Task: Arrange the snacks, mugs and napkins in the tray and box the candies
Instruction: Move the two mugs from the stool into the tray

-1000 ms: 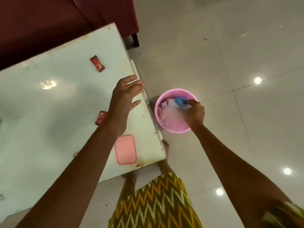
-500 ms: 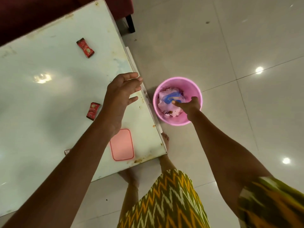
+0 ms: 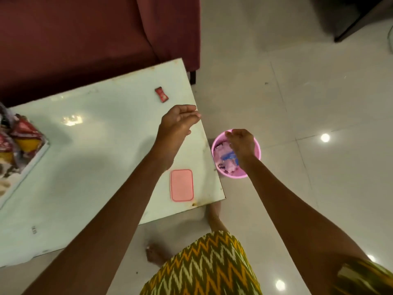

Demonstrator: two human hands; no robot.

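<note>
A red wrapped candy [image 3: 161,94] lies near the far right corner of the pale glass table [image 3: 95,150]. A pink lid [image 3: 182,185] rests flat near the table's front right corner. At the left edge a tray [image 3: 32,165] holds red and yellow snack packets [image 3: 23,133]. My left hand [image 3: 177,124] hovers over the table's right edge, fingers loosely curved, holding nothing. My right hand [image 3: 241,142] hangs over a pink bin [image 3: 256,150] on the floor, fingers apart and empty. Inside the bin lie a blue wrapper [image 3: 229,157] and crumpled pale waste.
A maroon sofa [image 3: 95,39] stands behind the table. A dark furniture leg [image 3: 350,24] is at the top right. The floor is glossy pale tile [image 3: 319,103]. My bare feet [image 3: 157,254] stand by the table's front right corner.
The blue wrapper left my right hand and now lies in the bin; that hand has lifted above the rim. The view has swung left, showing the tray. My left arm now covers the second red candy.
</note>
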